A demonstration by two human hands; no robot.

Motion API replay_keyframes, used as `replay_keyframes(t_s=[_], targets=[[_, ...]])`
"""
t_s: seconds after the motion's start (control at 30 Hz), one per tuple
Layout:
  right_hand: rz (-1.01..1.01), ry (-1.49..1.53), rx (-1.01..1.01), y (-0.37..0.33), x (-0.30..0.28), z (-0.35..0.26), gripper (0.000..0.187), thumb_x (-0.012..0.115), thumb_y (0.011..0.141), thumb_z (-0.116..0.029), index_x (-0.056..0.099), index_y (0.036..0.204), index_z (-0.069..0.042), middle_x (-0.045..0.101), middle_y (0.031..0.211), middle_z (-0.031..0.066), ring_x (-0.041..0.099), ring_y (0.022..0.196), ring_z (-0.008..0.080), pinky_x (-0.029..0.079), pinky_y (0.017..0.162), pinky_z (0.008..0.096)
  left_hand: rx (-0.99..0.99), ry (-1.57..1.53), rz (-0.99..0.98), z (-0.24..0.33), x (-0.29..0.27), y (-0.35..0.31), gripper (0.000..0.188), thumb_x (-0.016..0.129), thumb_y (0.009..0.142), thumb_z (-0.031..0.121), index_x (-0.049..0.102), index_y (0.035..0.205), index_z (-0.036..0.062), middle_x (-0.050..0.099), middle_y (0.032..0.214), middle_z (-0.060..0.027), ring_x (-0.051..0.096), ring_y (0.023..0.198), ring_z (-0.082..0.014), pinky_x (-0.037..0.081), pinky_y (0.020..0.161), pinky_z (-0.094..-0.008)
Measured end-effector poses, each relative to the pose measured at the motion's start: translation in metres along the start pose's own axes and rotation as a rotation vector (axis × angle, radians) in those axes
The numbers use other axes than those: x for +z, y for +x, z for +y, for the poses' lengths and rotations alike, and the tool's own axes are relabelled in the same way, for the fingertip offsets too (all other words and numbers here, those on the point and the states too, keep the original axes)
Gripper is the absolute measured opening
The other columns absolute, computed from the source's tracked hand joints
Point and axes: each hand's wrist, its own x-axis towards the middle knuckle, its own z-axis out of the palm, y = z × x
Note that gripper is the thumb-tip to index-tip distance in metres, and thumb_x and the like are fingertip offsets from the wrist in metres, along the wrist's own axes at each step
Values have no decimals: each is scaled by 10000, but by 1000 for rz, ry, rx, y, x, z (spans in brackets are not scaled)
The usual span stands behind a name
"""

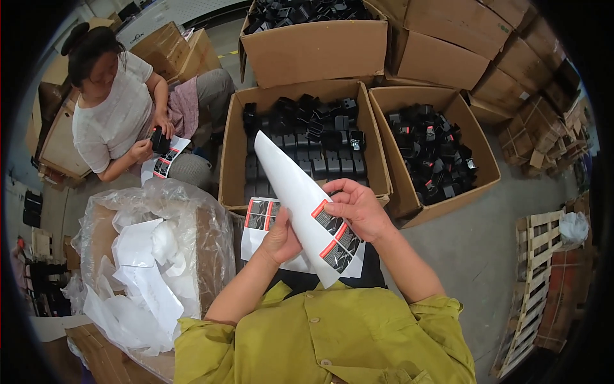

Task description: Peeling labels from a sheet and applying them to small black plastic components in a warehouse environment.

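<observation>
A white sticker sheet (291, 182) is held up before my chest, curled into a cone shape, with black and red labels near its lower right side. My left hand (280, 240) grips its left edge, thumb upward. On the other side, my right hand (361, 210) pinches the sheet at a label's red corner, thumb and forefinger together; whether that corner is lifted I cannot tell. More label sheets (254, 238) lie beneath on my lap. Just beyond my hands stands a cardboard box (230, 144) with black plastic parts (300, 150), some in rows and others heaped on top.
At right is another box (441, 198) of black parts bearing labels. A plastic-lined box (220, 240) holds white scrap sheets at left. Beyond it a seated co-worker (109, 109) holds a black part (160, 139) over a label sheet. Cartons (441, 38) stack behind; a wooden pallet (527, 281) stands right.
</observation>
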Motion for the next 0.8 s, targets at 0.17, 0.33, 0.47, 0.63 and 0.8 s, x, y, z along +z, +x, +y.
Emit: replay_keyframes(t_s=[0.17,0.33,0.47,0.63,0.8], targets=[[186,-471,-120,-2,-3,3,287,621,734,5,504,996,5,616,820,74,582,713,93,476,645,216,149,91,190,0,15,-12,672,685,713,236,324,1241,27,445,1196,-112,465,1078,-235,364,954,-365],[315,-1216,-687,-14,10,6,127,635,703,-16,578,815,1,559,776,77,553,666,152,457,613,233,259,162,350,7,18,-18,544,617,778,118,330,1228,15,461,1165,-108,479,1050,-229,395,911,-353],[177,-1029,-414,-12,16,5,155,655,710,-51,595,843,3,583,782,59,552,668,116,457,608,230,295,240,336,2,22,-14,467,604,791,121,380,1188,18,484,1125,-105,482,1035,-215,403,890,-345],[153,-823,-280,-5,8,4,148,654,729,-75,611,845,8,606,740,39,546,626,83,450,564,219,340,258,287,4,30,-13,414,599,793,105,420,1154,11,509,1090,-102,506,996,-213,417,865,-337],[159,-1125,-373,-12,15,6,148,658,726,-96,621,832,1,611,682,44,548,586,66,458,544,230,348,280,408,-7,16,-18,411,596,762,2,431,1139,-1,546,1036,-94,552,927,-209,454,807,-328]])
